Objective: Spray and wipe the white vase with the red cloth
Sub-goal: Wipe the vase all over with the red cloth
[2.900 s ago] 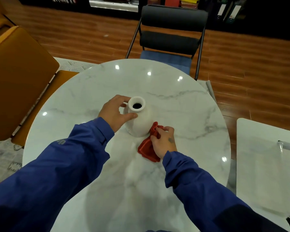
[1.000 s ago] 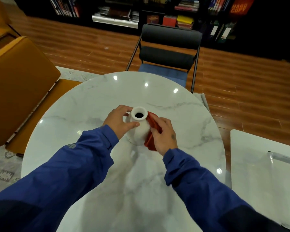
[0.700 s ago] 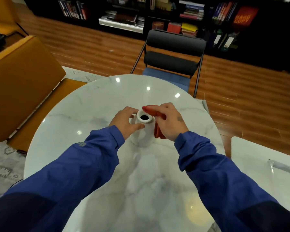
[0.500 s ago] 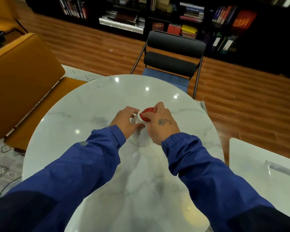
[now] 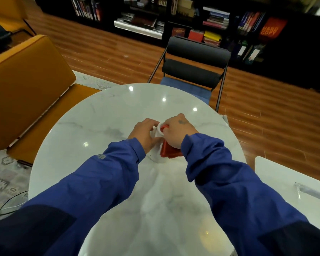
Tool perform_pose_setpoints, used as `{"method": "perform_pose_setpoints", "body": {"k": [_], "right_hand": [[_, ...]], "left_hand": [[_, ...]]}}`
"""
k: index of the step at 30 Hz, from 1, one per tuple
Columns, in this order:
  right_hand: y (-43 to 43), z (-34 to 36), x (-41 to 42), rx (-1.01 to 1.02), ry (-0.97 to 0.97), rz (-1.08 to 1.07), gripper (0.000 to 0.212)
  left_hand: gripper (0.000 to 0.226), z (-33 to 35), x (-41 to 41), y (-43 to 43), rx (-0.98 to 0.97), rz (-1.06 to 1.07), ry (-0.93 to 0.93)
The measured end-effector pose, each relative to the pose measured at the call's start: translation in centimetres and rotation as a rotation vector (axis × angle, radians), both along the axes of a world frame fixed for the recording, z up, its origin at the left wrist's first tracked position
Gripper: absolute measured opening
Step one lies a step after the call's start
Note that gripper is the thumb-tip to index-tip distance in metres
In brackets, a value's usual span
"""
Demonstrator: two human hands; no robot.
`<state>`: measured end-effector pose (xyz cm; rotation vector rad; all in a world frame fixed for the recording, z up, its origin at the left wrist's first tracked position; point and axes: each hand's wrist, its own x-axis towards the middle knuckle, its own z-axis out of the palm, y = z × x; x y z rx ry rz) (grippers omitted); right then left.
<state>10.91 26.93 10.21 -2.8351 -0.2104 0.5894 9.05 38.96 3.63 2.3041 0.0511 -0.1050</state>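
White vase [image 5: 156, 154] held and wiped on a round marble tabletop [image 5: 100, 126], centre of the frame.

The vase is gripped at its neck by the left hand [image 5: 146, 133]; the red cloth [image 5: 169, 152] is clenched in the right hand [image 5: 177, 132] and pressed over the vase's mouth and right side, its lower folds hanging down to the tabletop. A black chair [image 5: 194, 71] is seen at upper centre, an orange chair [image 5: 26, 85] at the left.
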Motion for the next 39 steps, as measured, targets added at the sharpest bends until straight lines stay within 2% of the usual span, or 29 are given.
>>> {"method": "perform_pose_setpoints", "body": {"k": [4, 8, 10, 12, 14, 17, 22, 26, 29, 32, 36, 39], "right_hand": [[-1.6, -0.7, -1.3, 0.098, -0.069, 0.114, 0.031], [-3.4, -0.9, -1.1, -0.203, -0.255, 0.284, 0.051], [-3.8, 0.1, 0.0, -0.244, -0.351, 0.266, 0.053], [-4.0, 0.2, 0.5, -0.150, -0.381, 0.184, 0.052], [-3.8, -0.6, -0.4, -0.051, -0.332, 0.182, 0.053], [-4.0, -2.5, -2.6, -0.023, -0.326, 0.254, 0.054], [-4.9, -2.1, -1.5, 0.062, -0.359, 0.118, 0.041], [-4.4, -2.9, -2.0, 0.175, -0.286, 0.102, 0.050], [-4.7, -4.1, -3.1, 0.295, -0.250, 0.056, 0.048], [-6.0, -4.1, -2.8, 0.286, -0.287, 0.068, 0.051], [-6.8, -3.4, -1.1, 0.604, -0.211, -0.222, 0.047], [-6.2, -4.8, -1.4, 0.680, -0.154, -0.341, 0.045]], "left_hand": [[0.041, -0.3, 0.1, 0.1, -0.021, 0.015, 0.010], [0.041, 0.0, 0.1, -0.1, -0.050, 0.022, 0.020], [0.042, -0.2, 0.2, -0.1, -0.037, 0.040, 0.026], [0.042, -0.4, 0.2, 0.0, -0.034, 0.050, 0.028], [0.041, -0.5, 0.1, 0.0, -0.046, 0.047, 0.025], [0.040, -0.5, 0.1, 0.0, -0.062, 0.036, 0.018], [0.040, -0.6, 0.2, 0.0, -0.035, 0.039, 0.014], [0.040, -0.7, 0.2, 0.0, -0.045, 0.032, 0.009], [0.040, -0.7, 0.1, 0.1, -0.041, 0.026, 0.007], [0.042, -0.7, 0.2, 0.0, -0.029, 0.021, 0.004], [0.039, -0.9, 0.1, 0.0, -0.026, 0.023, 0.001], [0.039, -1.1, 0.2, 0.0, -0.004, 0.017, -0.010]]}}
